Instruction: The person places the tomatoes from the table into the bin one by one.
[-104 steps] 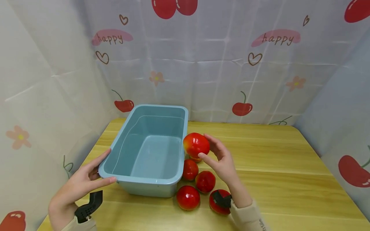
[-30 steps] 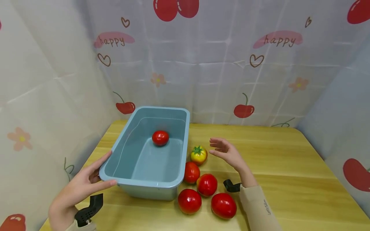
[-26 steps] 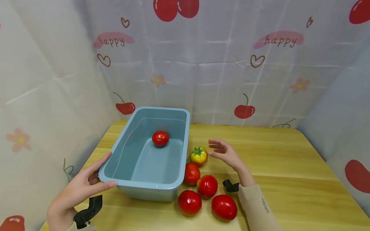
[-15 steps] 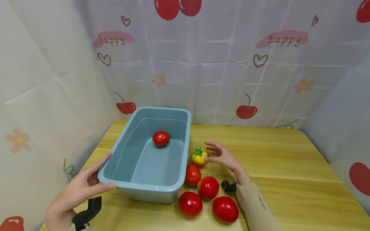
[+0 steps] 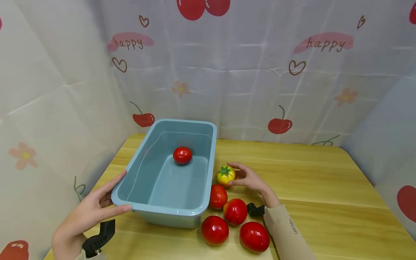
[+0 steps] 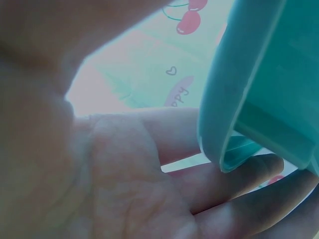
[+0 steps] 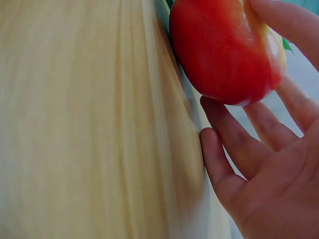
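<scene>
At the near left corner of a light blue plastic tub (image 5: 175, 211), my left hand (image 5: 86, 209) grips the rim, thumb along the front edge. In the left wrist view its fingers (image 6: 239, 181) reach beneath the lip. My right hand (image 5: 250, 179) has its thumb and fingers around a yellow-and-red tomato (image 5: 225, 177) with a green leafy top, on the table just right of the tub. The right wrist view shows the tomato's red side (image 7: 224, 55), fingertips against its underside and thumb over it. One red fruit (image 5: 182, 155) lies inside the tub, toward its far end.
Between the tub and the right forearm lie more glossy red fruits: one against the tub wall (image 5: 218, 197), one beside it (image 5: 235, 212), and two nearer the front, left (image 5: 215, 230) and right (image 5: 254, 237). A printed curtain (image 5: 247, 90) encloses the wooden table (image 5: 318, 202).
A red fruit, earlier in my right hand, now lies in the tub. That hand has since moved back, then left onto the tomato. My left hand stays on the tub's corner.
</scene>
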{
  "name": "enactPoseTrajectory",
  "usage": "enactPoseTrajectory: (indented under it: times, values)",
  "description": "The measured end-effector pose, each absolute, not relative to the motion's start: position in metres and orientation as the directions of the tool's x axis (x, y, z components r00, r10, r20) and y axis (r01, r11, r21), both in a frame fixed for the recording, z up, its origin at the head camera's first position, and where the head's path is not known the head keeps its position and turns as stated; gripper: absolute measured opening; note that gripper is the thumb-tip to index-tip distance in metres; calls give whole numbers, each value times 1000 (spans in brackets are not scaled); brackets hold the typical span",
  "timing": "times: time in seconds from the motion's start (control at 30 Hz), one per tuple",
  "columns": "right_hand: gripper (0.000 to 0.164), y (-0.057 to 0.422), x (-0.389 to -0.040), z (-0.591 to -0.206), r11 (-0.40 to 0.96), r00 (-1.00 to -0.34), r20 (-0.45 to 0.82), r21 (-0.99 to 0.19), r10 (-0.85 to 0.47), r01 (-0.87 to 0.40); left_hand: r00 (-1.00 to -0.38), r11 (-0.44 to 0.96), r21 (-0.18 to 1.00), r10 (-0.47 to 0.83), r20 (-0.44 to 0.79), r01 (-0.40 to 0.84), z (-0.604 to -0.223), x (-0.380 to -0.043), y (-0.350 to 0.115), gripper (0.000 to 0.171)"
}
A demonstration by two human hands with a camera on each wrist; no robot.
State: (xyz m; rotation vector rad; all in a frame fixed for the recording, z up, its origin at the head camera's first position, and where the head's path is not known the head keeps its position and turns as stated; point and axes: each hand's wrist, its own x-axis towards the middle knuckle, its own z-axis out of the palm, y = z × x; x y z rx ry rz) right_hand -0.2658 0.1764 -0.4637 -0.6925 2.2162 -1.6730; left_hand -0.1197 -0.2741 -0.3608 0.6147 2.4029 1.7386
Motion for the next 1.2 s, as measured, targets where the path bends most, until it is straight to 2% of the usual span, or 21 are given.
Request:
enactPoseTrajectory:
  times: [0.53,0.9,1.2]
  values:
    - [65,177,-247,-429,251,-900,54,-952,-432,-178,-904,263,922,394,168,285,-359,-119,-274,82]
    - [66,184,-243,-416,213,-917,148,-947,-371,-239,-913,276,923,381,149,266,-358,-119,-273,82]
    - [66,184,-225,-398,173,-912,221,-940,-345,-294,-912,273,924,381,150,267,-359,-119,-272,82]
